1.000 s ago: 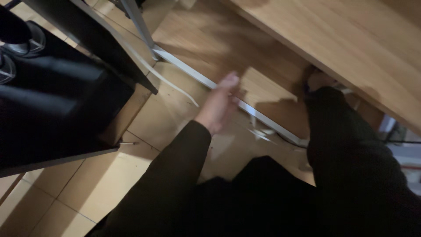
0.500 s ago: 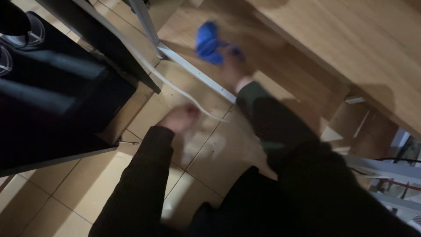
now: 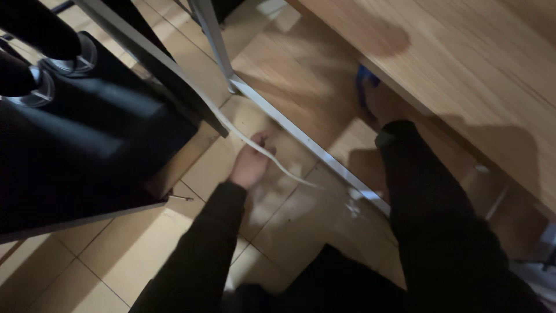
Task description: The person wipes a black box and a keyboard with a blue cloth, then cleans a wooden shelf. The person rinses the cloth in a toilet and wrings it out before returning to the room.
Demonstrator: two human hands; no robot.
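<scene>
Item: white strap (image 3: 255, 142), long and thin, lying slack over the tiled floor (image 3: 116, 255). Its long axis is running diagonally, from the upper left beside the black cabinet (image 3: 87, 150) down toward the lower right, where its loose end is pointing at the white metal rail (image 3: 307, 148).

Left hand (image 3: 250, 162): resting low on the floor just below the strap, fingers curling in loosely. It is touching or nearly touching the strap at mid-length; whether it is actually gripping it is not clear through the blur.

Right hand (image 3: 385, 104): reaching across the rail and under the edge of the wooden tabletop (image 3: 463, 64), largely in shadow. A blue cloth (image 3: 365, 78) is showing just above the hand and against it; how far the fingers are closed cannot be told.

Surroundings: a wooden board (image 3: 301, 75) is lying beyond the rail, beneath the tabletop. Both arms are wearing dark sleeves.
</scene>
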